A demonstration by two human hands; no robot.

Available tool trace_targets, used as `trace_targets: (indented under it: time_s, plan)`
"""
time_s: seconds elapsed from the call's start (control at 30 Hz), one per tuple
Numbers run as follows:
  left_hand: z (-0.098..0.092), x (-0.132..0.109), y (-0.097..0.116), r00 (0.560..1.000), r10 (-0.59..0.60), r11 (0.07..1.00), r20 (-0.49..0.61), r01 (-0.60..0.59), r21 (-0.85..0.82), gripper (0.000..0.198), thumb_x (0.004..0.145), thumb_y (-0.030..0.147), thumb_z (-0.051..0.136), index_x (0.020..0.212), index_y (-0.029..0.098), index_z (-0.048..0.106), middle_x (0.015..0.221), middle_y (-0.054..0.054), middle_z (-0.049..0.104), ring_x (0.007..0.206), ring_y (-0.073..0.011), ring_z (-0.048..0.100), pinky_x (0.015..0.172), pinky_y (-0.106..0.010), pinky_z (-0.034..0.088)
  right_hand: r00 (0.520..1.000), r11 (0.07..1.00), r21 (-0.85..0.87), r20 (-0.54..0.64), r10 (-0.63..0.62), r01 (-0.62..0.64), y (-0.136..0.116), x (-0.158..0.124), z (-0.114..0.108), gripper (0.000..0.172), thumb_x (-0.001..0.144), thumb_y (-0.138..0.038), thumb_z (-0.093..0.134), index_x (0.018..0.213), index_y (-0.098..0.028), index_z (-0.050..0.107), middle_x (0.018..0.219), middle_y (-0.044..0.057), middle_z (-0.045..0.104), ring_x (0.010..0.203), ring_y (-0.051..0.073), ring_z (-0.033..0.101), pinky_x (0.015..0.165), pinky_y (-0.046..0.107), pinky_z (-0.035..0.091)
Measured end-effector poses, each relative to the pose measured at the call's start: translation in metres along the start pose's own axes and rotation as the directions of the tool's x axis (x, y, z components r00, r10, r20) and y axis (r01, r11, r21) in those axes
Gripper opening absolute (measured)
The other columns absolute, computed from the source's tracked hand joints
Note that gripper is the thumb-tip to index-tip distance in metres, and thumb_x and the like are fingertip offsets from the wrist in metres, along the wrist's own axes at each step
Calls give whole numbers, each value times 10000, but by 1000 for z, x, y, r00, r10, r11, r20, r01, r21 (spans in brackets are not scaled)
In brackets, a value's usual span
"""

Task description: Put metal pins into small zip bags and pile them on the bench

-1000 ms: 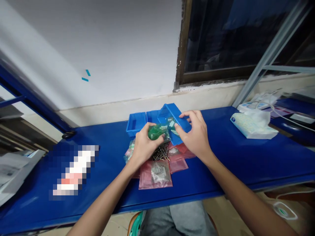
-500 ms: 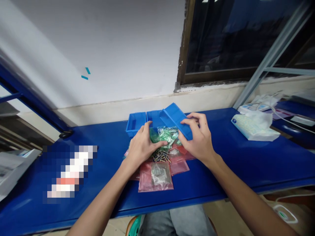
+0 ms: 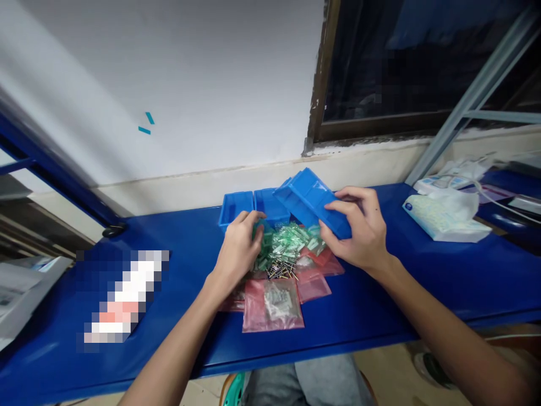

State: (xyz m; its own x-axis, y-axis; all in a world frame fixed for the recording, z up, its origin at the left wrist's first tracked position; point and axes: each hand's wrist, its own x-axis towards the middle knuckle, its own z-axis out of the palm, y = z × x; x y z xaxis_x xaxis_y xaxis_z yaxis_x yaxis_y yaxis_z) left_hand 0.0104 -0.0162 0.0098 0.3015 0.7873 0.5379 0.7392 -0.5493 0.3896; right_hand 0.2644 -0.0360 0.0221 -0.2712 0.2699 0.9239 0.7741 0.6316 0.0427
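My right hand (image 3: 359, 228) grips the near end of a blue plastic bin (image 3: 313, 197), which is tilted above the pile. My left hand (image 3: 239, 242) is at the left side of the heap, its fingers curved and thumb apart, beside green-tinted clear packets (image 3: 291, 239). Just below the packets lies a bunch of loose thin metal pins or screws (image 3: 281, 270). A pink plastic bag (image 3: 256, 310) with small pale parts lies in front, and more pink bags (image 3: 315, 287) stick out to the right. What touches my left fingertips is partly hidden.
Two more blue bins stand behind the pile, a left one (image 3: 236, 207) and a middle one (image 3: 270, 206). A tissue pack (image 3: 443, 217) sits at the right on the blue table (image 3: 397, 287). A blurred-out item (image 3: 127, 299) lies left, near a paper-filled tray (image 3: 34, 299).
My right hand has moved a little right with the tilted bin. The left hand's thumb has drawn back from over the green packets, which now show more widely spread.
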Motion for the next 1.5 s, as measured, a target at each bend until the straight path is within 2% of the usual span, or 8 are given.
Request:
trace_targets:
  time_s: [0.23, 0.4, 0.5, 0.6, 0.7, 0.77, 1.17, 1.5]
  plan:
    - [-14, 4, -7, 995, -69, 993, 71, 61, 104, 206, 912, 127, 570, 1074, 208, 669, 955, -52, 647, 848, -198, 638, 754, -325, 507, 1000, 999, -38, -27, -1, 0, 12, 11, 3, 359, 772, -214, 647, 1117, -222, 550, 1077, 106, 504, 1001, 290, 564, 845, 487, 527]
    - [-17, 2, 0, 989, -105, 932, 103, 62, 358, 212, 954, 249, 548, 1109, 228, 691, 1079, -98, 647, 918, -275, 628, 696, -368, 507, 958, 957, 55, -15, 286, -285, 41, 22, 33, 300, 823, -248, 599, 1115, -202, 550, 1137, 127, 516, 1032, 278, 565, 870, 449, 514]
    - [-14, 2, 6, 997, -12, 928, 76, -17, 372, 259, 1002, 310, 472, 1107, 213, 688, 1100, -107, 642, 953, -272, 607, 765, -388, 517, 832, 827, 104, 15, 554, -552, 66, 18, 60, 265, 849, -271, 559, 1098, -180, 548, 1139, 124, 553, 927, 221, 591, 847, 393, 514]
    - [-11, 2, 11, 993, 28, 925, 111, -68, 375, 270, 1014, 306, 446, 1117, 211, 677, 1059, -98, 654, 940, -255, 594, 828, -392, 509, 639, 643, 34, 163, 752, -765, 86, 5, 83, 252, 826, -327, 592, 1019, -166, 584, 1028, 109, 633, 919, 231, 610, 882, 384, 484]
    - [-11, 4, 10, 991, 14, 919, 132, -65, 389, 276, 1005, 291, 459, 1161, 197, 666, 1075, -112, 653, 954, -269, 582, 854, -412, 496, 439, 494, -93, 338, 832, -865, 95, -6, 95, 261, 871, -380, 554, 1005, -166, 621, 926, 92, 689, 863, 235, 636, 812, 332, 476]
    - [-12, 4, 6, 992, -4, 917, 126, -47, 397, 294, 1002, 289, 464, 1202, 197, 657, 1092, -120, 652, 962, -279, 579, 856, -422, 489, 388, 476, -148, 400, 830, -867, 96, -8, 99, 261, 900, -376, 521, 995, -168, 648, 876, 84, 710, 817, 232, 644, 761, 309, 465]
    - [-15, 14, -42, 983, -102, 983, 154, 75, 167, 250, 983, 338, 523, 1128, 295, 722, 1042, -51, 721, 971, -255, 671, 850, -391, 474, 442, 573, -148, 492, 750, -806, 89, -7, 88, 220, 871, -242, 579, 975, -134, 740, 880, 87, 762, 845, 205, 688, 773, 260, 453]
    - [-12, 43, -53, 928, 74, 996, 365, -86, 16, 270, 944, 341, 511, 1113, 266, 708, 1085, -74, 740, 983, -249, 674, 888, -406, 522, 463, 600, -122, 521, 717, -791, 86, -5, 82, 460, 1000, -426, 400, 808, -176, 735, 801, 94, 757, 887, 285, 697, 745, 290, 443]
